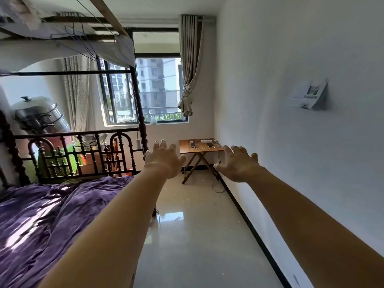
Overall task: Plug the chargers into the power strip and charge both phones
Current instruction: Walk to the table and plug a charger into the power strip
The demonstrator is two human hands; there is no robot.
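A small wooden folding table (187,150) stands in the far right corner under the window. On it lie a white power strip (207,141), two dark phones (193,144) (210,144) and tangled white charger cables (200,146). Both my arms are stretched forward at chest height, well short of the table. My left hand (164,160) is open with fingers spread, palm down, holding nothing. My right hand (239,163) is open too, fingers apart and empty.
A bed with a purple blanket (52,215) and dark wooden railing (83,150) fills the left side. A tiled floor strip (193,235) runs between bed and white wall (301,142) to the table. A cord (218,183) hangs from the table to the floor.
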